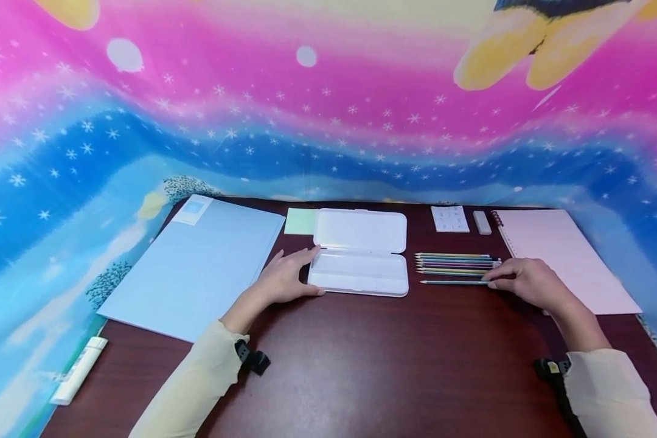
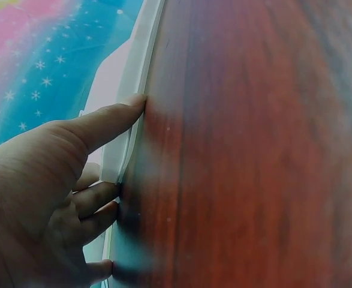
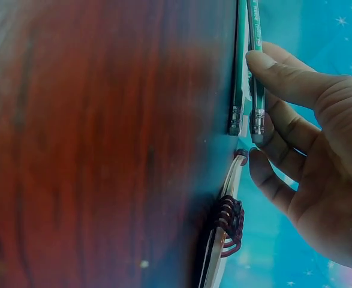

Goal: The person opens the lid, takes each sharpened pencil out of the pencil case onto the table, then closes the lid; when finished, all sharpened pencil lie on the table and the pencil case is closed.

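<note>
A white pencil case (image 1: 359, 274) lies with its lid (image 1: 360, 231) folded back, its tray showing no contents. My left hand (image 1: 285, 274) holds the case by its left end, thumb along the front edge and fingers at the side; the left wrist view shows the thumb (image 2: 113, 123) against the rim. Over on the right, my right hand (image 1: 531, 283) pinches a green pencil (image 3: 256, 90) near its eraser end between thumb and fingers. That pencil is apart from a row of several pencils (image 1: 454, 263) just behind it, all pointing left.
A blue folder (image 1: 197, 267) lies at left, with a white tube (image 1: 79, 372) near the table's left edge. Behind the case is a green paper pad (image 1: 300, 221). A printed white card (image 1: 450, 219), an eraser (image 1: 482, 222) and a pink spiral notebook (image 1: 569, 261) are at right.
</note>
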`<state>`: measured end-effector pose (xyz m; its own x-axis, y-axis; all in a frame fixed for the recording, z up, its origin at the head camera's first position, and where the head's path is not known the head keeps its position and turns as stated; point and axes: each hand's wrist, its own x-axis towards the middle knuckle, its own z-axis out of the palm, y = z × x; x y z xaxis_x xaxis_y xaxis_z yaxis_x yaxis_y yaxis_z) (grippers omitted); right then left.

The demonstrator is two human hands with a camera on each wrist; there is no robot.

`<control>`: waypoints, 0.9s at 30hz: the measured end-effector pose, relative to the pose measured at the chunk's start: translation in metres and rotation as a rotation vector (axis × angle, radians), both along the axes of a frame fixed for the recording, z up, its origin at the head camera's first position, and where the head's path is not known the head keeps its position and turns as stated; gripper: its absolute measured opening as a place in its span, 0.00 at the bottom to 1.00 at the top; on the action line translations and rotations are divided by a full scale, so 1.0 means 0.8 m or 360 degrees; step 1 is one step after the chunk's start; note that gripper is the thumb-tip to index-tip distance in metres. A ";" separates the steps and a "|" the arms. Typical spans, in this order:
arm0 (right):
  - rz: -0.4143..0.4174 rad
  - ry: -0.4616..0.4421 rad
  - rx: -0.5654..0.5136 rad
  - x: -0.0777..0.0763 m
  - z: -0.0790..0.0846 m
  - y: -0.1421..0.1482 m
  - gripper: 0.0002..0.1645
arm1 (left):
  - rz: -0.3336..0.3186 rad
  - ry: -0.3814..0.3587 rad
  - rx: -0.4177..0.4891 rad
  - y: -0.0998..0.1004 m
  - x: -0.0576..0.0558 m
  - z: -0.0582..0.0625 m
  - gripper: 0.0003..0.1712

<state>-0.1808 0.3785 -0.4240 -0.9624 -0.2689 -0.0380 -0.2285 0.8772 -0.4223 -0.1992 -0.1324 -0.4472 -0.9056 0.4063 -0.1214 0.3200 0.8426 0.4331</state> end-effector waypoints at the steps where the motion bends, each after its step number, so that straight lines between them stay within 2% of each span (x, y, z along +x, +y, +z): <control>1: 0.0005 -0.0005 0.0005 0.000 0.000 0.000 0.09 | -0.0001 0.0000 -0.0002 0.000 0.000 0.000 0.58; 11: -0.0002 -0.0051 0.0048 -0.007 -0.001 -0.008 0.11 | -0.0007 0.0005 0.0007 0.001 -0.001 0.001 0.58; 27: -0.0038 -0.0044 0.0261 -0.015 0.002 -0.020 0.04 | 0.0002 -0.0024 0.0007 0.001 0.000 0.003 0.58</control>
<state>-0.1932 0.3626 -0.4224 -0.9665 -0.2337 -0.1062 -0.1967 0.9401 -0.2786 -0.1992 -0.1316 -0.4445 -0.9042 0.4059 -0.1330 0.3126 0.8410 0.4416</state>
